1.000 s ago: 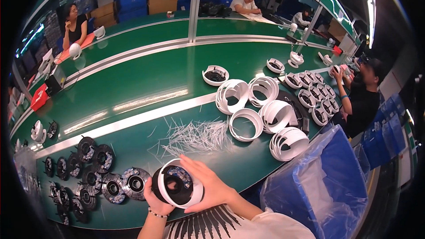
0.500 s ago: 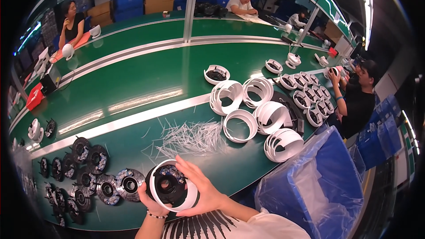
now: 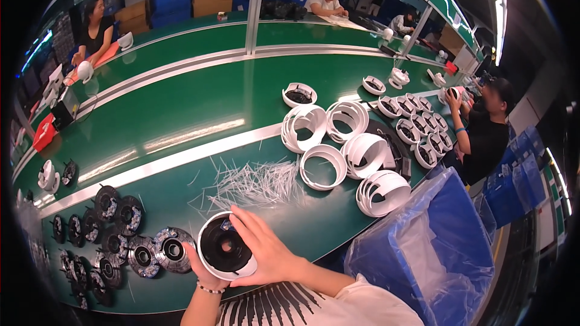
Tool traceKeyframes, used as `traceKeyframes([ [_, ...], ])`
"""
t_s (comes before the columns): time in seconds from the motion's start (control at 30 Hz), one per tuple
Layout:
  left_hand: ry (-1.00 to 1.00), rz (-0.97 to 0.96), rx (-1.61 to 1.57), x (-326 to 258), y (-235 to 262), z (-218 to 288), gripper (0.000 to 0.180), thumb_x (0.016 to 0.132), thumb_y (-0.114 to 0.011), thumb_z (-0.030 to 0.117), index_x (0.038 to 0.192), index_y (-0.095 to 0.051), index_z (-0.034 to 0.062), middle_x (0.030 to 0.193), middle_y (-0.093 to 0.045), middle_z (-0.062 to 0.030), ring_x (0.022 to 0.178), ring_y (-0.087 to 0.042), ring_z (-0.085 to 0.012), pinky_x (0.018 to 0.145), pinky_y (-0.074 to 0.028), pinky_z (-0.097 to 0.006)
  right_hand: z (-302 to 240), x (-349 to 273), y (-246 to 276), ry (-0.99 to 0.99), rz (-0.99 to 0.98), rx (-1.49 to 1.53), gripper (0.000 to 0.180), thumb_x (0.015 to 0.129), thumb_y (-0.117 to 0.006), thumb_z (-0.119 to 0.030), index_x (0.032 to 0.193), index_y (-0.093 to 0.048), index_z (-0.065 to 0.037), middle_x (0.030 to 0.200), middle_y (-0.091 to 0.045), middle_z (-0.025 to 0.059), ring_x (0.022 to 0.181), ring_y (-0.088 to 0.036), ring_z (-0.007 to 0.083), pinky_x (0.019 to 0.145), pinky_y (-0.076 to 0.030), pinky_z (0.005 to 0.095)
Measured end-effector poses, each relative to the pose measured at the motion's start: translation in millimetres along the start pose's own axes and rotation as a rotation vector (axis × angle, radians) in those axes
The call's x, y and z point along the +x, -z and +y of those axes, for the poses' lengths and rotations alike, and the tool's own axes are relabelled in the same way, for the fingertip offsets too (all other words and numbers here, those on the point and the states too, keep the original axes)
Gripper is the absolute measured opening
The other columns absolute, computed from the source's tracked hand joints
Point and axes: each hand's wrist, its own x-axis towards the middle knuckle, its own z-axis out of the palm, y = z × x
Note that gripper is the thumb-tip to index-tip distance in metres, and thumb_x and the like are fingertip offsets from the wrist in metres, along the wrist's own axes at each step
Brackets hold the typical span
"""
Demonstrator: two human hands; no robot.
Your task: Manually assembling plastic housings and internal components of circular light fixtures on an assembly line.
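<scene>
Black discs (image 3: 130, 247): clustered on the green desk (image 3: 181, 115), left.
Left hand (image 3: 202, 270): under the round housing (image 3: 225, 246), palm up, fingers wrapped beneath its rim.
Right hand (image 3: 269, 253): fingers spread across its face.
White rings (image 3: 338, 145): right, apart.

A round part with a white plastic rim and a black centre (image 3: 225, 247) is seen between the hands. Dark green is noted for the long workbench surface (image 3: 181, 102), which is crossed by a pale silver strip (image 3: 181, 157). Plain white is recorded for the stacked plastic rings (image 3: 338, 145) and the loose thin strips (image 3: 254, 184). Black and grey are shown by the round metal discs (image 3: 121, 235). A blue bin (image 3: 447, 247) is lined with clear film. Black stripes on white are noted on the shirt (image 3: 284, 308).
</scene>
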Motion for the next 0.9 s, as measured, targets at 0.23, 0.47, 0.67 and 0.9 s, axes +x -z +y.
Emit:
traceKeyframes([
  [0.23, 0.128, -0.336, -0.198, 21, 8, 8, 0.094, 0.067, -0.040, 0.073, 0.128, -0.030, 0.0020, 0.125, -0.041, -0.0140, 0.110, -0.045, -0.0250, 0.096, -0.034, -0.041, -7, 22, 28, 0.119, -0.091, -0.196, 0.110, 0.043, -0.078, -0.036, 0.126, -0.022, 0.010, 0.127, -0.027, 0.0263, 0.115, -0.030, 0.0407, 0.097, -0.026, 0.0435],
  [0.47, -0.046, -0.339, -0.069, 20, 7, 7, 0.089, 0.070, -0.042, 0.069, 0.128, -0.029, 0.0027, 0.125, -0.040, -0.0146, 0.111, -0.044, -0.0252, 0.095, -0.035, -0.040, -1, 26, 12, 0.081, 0.019, -0.173, 0.115, 0.043, -0.079, -0.043, 0.128, -0.021, 0.007, 0.128, -0.031, 0.0242, 0.116, -0.033, 0.0381, 0.095, -0.026, 0.0440],
  [0.67, -0.027, -0.251, -0.049, 21, 2, 9, 0.073, 0.070, -0.050, 0.047, 0.124, -0.033, 0.0008, 0.121, -0.043, -0.0152, 0.109, -0.045, -0.0242, 0.094, -0.037, -0.037, 0, 25, 5, 0.074, 0.045, -0.159, 0.109, 0.044, -0.079, -0.039, 0.126, -0.023, 0.009, 0.127, -0.029, 0.0245, 0.113, -0.032, 0.0384, 0.093, -0.028, 0.0446],
  [0.9, -0.027, -0.034, -0.045, 23, -4, 7, 0.069, 0.072, -0.043, 0.047, 0.120, -0.038, -0.0024, 0.112, -0.050, -0.0161, 0.098, -0.053, -0.0241, 0.084, -0.045, -0.036, 9, 19, -16, -0.009, 0.220, -0.143, 0.110, 0.041, -0.078, -0.043, 0.125, -0.028, 0.007, 0.125, -0.035, 0.0230, 0.111, -0.037, 0.0366, 0.093, -0.028, 0.0428],
])
